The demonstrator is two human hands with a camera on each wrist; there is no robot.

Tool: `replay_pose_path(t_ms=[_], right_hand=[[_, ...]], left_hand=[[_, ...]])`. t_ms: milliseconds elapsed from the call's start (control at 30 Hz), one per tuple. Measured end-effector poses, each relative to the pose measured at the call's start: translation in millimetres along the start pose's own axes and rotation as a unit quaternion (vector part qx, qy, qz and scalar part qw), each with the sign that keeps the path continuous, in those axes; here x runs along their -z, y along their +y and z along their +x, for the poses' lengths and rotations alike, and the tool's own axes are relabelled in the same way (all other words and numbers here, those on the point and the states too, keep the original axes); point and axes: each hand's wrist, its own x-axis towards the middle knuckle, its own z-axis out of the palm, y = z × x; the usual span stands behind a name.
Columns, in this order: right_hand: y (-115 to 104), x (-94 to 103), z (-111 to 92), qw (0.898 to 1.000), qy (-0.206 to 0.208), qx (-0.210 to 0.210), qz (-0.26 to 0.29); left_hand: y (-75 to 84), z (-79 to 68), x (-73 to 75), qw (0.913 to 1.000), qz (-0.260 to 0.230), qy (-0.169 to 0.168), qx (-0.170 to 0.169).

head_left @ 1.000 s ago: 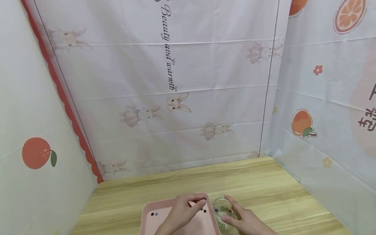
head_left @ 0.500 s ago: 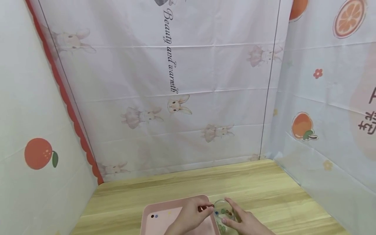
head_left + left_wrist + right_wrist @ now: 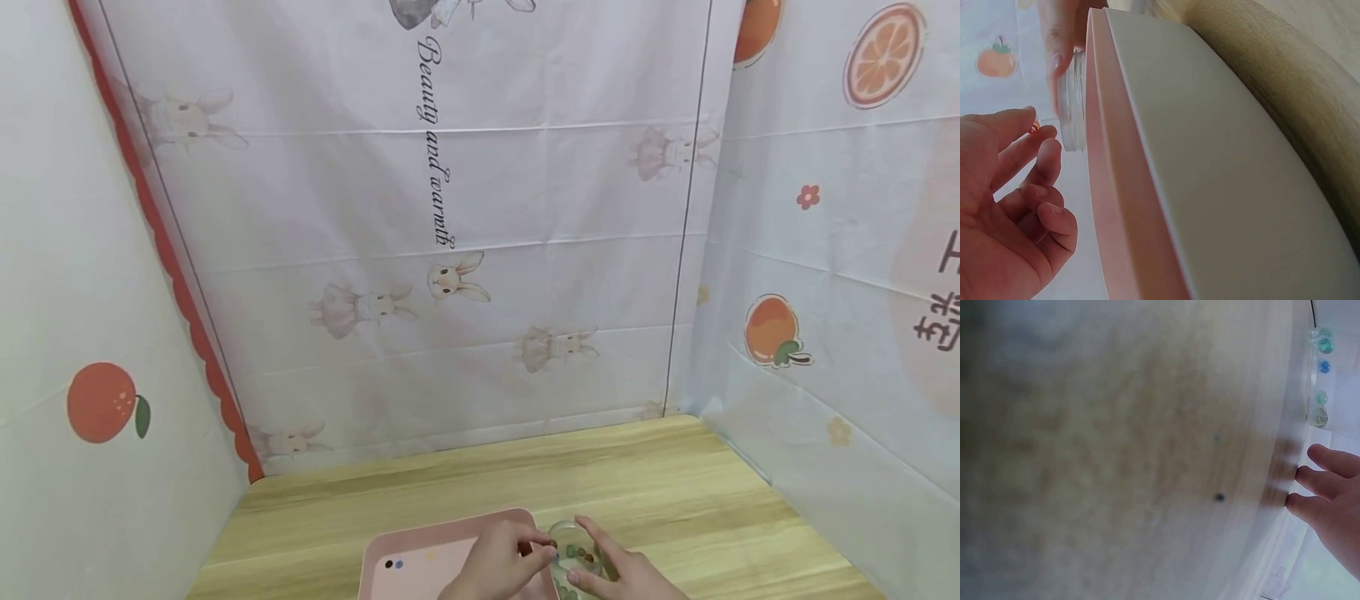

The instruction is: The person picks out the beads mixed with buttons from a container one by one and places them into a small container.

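My left hand (image 3: pixel 498 562) is over the right edge of the pink tray (image 3: pixel 450 526). Its thumb and index finger pinch a small reddish-brown bead (image 3: pixel 1035 127), held at the rim of a clear round container (image 3: pixel 564 524). Green, brown and blue beads (image 3: pixel 572 551) show inside that container. On its right side my right hand (image 3: pixel 633 575) grips it between thumb and index finger; in the left wrist view a finger touches the wall. The right wrist view shows other fingertips of this hand (image 3: pixel 1329 487) on the table.
A black bead (image 3: pixel 388 565) and a blue bead (image 3: pixel 399 565) lie in the tray's left part, with a small yellow one (image 3: pixel 431 557) farther right. More green beads (image 3: pixel 567 593) show just in front of the container. Printed cloth walls (image 3: pixel 480 392) surround the wooden table (image 3: pixel 637 467).
My left hand has moved right, from above the tray's far right corner across its edge to the container, carrying the bead. The right hand stays at the container. The head view has shifted slightly.
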Motion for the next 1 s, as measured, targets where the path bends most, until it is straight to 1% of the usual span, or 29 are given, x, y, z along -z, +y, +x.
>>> replay_pose_path(t_ms=[167, 333, 433, 667, 900, 1000], right_hand=[[-1.4, -0.3, -2.5, 1.000, 0.001, 0.003, -0.005], [-1.8, -0.3, -3.7, 1.000, 0.001, 0.003, -0.007], [-1.9, -1.0, -3.2, 1.000, 0.003, 0.001, -0.006], [-1.6, -0.6, -2.7, 1.000, 0.003, -0.001, -0.019], [-4.3, 0.1, -4.9, 1.000, 0.006, 0.012, -0.023], [-3.9, 0.0, -6.1, 0.999, 0.010, 0.016, -0.027]], left_hand=[[-0.2, -0.3, -5.2, 0.9997, -0.013, -0.008, 0.020], [0.4, -1.6, -8.8, 0.9991, -0.010, -0.011, 0.039], [0.5, -1.5, -9.5, 0.9990, -0.003, -0.013, 0.044], [-1.1, 0.1, -9.9, 0.9991, 0.007, -0.014, 0.040], [-3.2, 3.2, -10.1, 0.9994, 0.019, -0.016, 0.023], [-3.3, 3.9, -10.0, 0.9993, 0.021, -0.020, 0.022]])
